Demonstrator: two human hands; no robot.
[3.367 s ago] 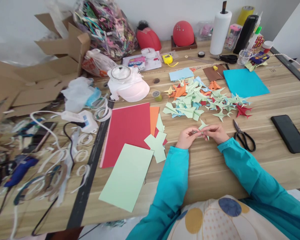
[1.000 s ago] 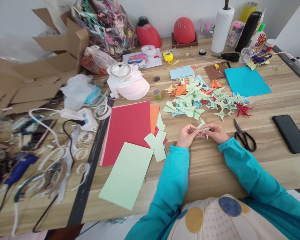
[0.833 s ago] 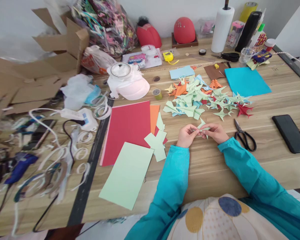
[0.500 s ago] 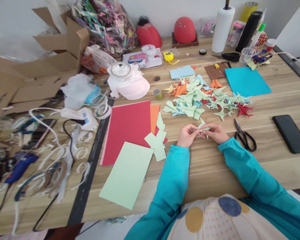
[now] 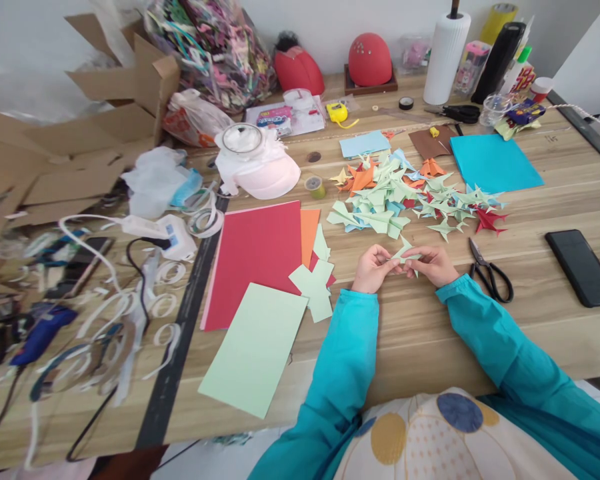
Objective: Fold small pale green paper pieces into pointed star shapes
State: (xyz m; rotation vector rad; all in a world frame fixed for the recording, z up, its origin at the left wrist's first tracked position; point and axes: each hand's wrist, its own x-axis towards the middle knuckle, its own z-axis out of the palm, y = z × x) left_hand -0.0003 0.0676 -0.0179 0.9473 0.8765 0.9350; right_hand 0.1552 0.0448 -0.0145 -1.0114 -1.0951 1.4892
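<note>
A small pale green folded paper piece [image 5: 405, 249] with pointed tips is pinched between my two hands, just above the table. My left hand [image 5: 373, 268] grips its left side with thumb and fingers. On its right side, the fingers of my right hand [image 5: 433, 265] are closed on it. Behind my hands lies a pile of folded paper pieces [image 5: 387, 190] in green, orange, red and blue, many of them star-like. Black-handled scissors [image 5: 491, 273] rest to the right of my right hand. Left of my left hand are cross-shaped green paper cutouts [image 5: 316, 288].
Left of me lie a green sheet [image 5: 254, 350] and red sheets [image 5: 260, 263]. A phone [image 5: 583, 268] rests at the right, blue paper [image 5: 497, 163] behind. White cables and a power strip [image 5: 167, 233] clutter the left, near an open cardboard box [image 5: 145, 93].
My left hand has shifted very slightly to the left on the folded paper. My right hand keeps its grip, and everything on the table stays in place.
</note>
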